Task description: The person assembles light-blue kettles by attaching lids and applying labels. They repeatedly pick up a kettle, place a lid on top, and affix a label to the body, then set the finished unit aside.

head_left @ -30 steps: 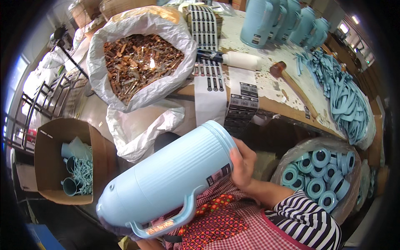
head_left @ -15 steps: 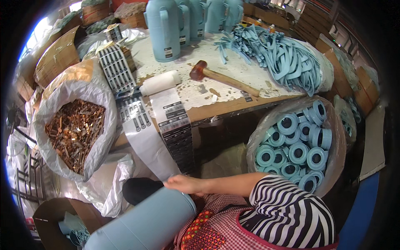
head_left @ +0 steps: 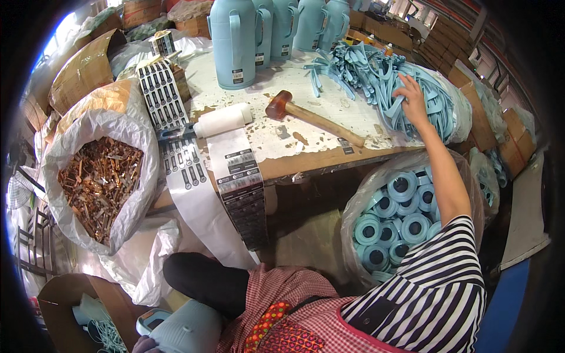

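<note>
My right hand (head_left: 411,101) reaches far right over a heap of light-blue plastic handle strips (head_left: 385,88) on the table. Its fingers are spread, and nothing shows between them; whether the fingertips touch the strips I cannot tell. Low at the left, my left hand (head_left: 146,345), in a greyish glove, is mostly cut off by the picture's edge. It grips the end of a light-blue thermos flask body (head_left: 185,330) that lies tilted beside my leg. A blue ring-shaped part (head_left: 152,320) shows at that flask's end.
On the table (head_left: 318,156) lie a mallet (head_left: 315,120) and a label roll (head_left: 223,120); finished-looking blue flasks (head_left: 234,50) stand behind. A bag of copper-coloured metal pieces (head_left: 103,185) is left, a bag of blue round parts (head_left: 385,232) right, a cardboard box (head_left: 56,312) lower left.
My right hand has left the flask near my lap and swung right and away to the handle strips. The flask has tipped and shifted lower left, with my left hand now showing at its end.
</note>
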Motion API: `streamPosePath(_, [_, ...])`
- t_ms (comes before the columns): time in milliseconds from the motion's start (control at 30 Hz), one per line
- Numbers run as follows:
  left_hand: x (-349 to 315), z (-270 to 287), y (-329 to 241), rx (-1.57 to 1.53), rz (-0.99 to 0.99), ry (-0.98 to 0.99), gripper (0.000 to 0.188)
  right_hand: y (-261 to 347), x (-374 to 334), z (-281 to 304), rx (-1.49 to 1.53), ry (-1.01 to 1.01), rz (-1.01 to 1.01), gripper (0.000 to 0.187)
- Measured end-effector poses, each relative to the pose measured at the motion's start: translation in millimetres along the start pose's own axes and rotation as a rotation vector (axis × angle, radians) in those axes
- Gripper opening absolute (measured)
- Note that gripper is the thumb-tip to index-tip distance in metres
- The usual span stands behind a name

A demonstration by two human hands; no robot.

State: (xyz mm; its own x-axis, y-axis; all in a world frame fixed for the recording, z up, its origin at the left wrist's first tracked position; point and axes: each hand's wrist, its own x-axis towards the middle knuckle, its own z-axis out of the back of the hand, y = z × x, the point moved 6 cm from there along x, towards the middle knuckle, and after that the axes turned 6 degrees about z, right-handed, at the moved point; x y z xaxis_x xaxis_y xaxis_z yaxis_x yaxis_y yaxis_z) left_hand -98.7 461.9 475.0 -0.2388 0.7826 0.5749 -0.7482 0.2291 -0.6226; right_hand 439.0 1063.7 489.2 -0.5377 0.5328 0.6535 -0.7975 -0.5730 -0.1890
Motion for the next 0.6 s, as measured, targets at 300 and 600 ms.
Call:
streamPosePath(300, [19.6,32.3,14.7,-0.016,0.236,0.290,0.031,292.8,39.1,61.8,0.500,-0.318,0.368,0.034])
streamPosePath(600, [121.7,-23.7,-31.4,0.646,-0.244,0.010,0.078,587.5,41.2,115.3,1.979,0.095,0.342,0.023])
